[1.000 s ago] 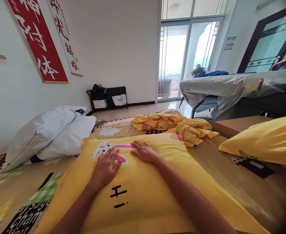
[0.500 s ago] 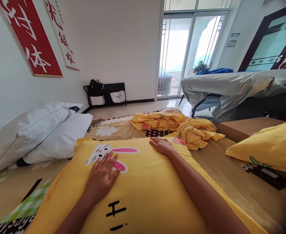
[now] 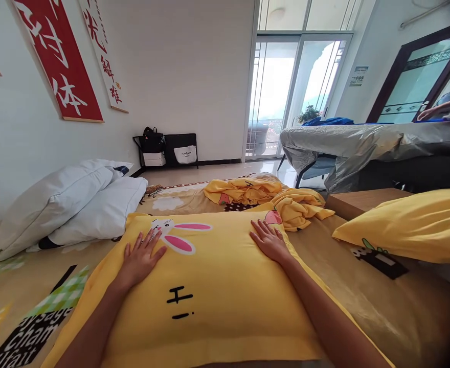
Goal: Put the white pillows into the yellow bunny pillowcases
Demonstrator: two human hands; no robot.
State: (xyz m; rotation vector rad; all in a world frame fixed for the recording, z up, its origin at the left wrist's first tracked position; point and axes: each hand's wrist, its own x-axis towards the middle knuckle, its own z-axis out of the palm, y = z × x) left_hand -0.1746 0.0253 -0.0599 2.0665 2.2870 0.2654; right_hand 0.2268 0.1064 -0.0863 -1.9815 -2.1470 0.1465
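A large yellow pillow (image 3: 213, 286) with a white rabbit print and black "Hi" lettering lies flat on the bed in front of me. My left hand (image 3: 139, 258) rests palm down on its far left part, fingers spread, beside the rabbit's face. My right hand (image 3: 269, 241) lies flat near the far right corner, fingers spread. Neither hand holds anything.
Two white pillows (image 3: 67, 202) lie at the left by the wall. Crumpled yellow covers (image 3: 263, 197) sit beyond the pillow. Another yellow pillow (image 3: 409, 225) lies at the right, beside a wooden ledge (image 3: 363, 199). A grey-covered table (image 3: 363, 145) stands farther right, with another person's hand (image 3: 445, 110) on it.
Both hands have slid apart across the pillow: the left one toward the left corner, the right one toward the right corner.
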